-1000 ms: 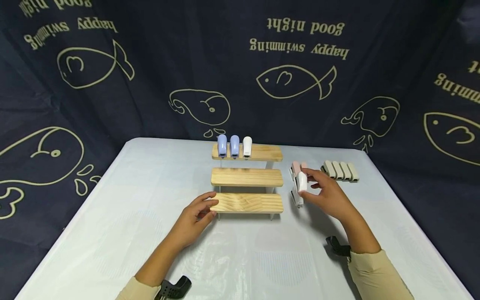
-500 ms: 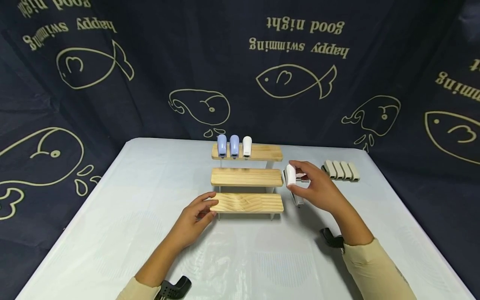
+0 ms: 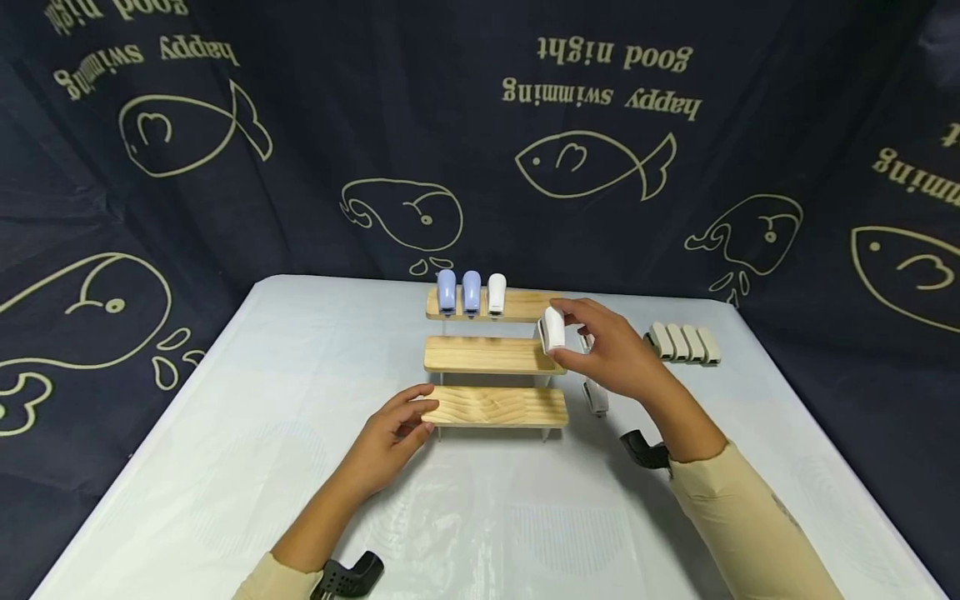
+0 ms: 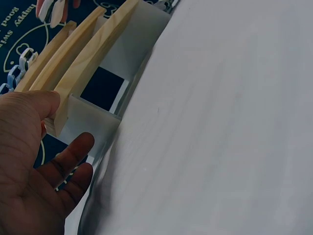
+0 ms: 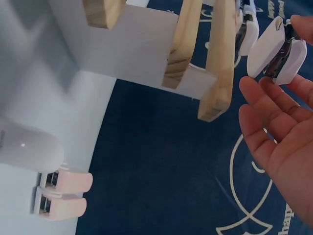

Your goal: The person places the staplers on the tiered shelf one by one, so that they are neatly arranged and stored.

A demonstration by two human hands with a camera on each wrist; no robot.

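Observation:
My right hand [image 3: 607,346] pinches a white stapler [image 3: 552,329] between thumb and fingers, held up at the right end of the stand's upper tiers. The right wrist view shows this stapler [image 5: 276,54] from the side, its metal inner part visible. At the lowest tier's left end, my left hand [image 3: 390,437] grips the three-tier wooden display stand [image 3: 495,407], thumb at the front edge and fingertips on top. On the top tier, two blue staplers [image 3: 458,292] and another white stapler [image 3: 497,293] stand side by side.
On the table right of the stand lies a further white stapler [image 3: 596,397]. Two pink staplers [image 5: 71,192] sit beside it, mostly hidden by my right hand in the head view. Several cream staplers [image 3: 684,342] form a row farther right. A dark printed cloth [image 3: 300,225] hangs behind.
My right hand has carried the white stapler up and to the left, from above the table staplers to the stand's right end. My left hand stays in place.

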